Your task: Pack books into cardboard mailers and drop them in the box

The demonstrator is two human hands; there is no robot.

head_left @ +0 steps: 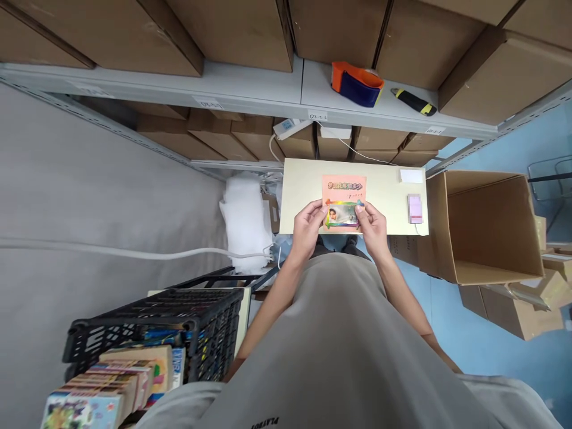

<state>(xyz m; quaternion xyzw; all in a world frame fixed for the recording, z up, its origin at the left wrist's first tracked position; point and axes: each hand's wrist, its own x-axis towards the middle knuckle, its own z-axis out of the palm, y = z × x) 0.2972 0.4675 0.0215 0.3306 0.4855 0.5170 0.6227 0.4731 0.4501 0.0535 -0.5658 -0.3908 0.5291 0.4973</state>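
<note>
A thin pink book [344, 193] with a colourful framed picture on its cover is held up over the near part of a cream table [301, 179]. My left hand [307, 225] grips its left edge, thumb on the cover and fingers behind. On the opposite edge, my right hand [373, 227] pinches the book the same way. The cover faces me and looks closed. Toward the table's right end lie a phone [414, 208] with a lit screen and a cable, and a small white rectangular item [411, 176].
Above the table, a grey shelf [254, 80] carries cardboard boxes, an orange-and-blue tape dispenser [357, 83] and a utility knife [413, 102]. An open carton [494, 226] stands right. At lower left is a black crate [156, 333] with books [102, 387]; white wrapping [245, 223] sits left of the table.
</note>
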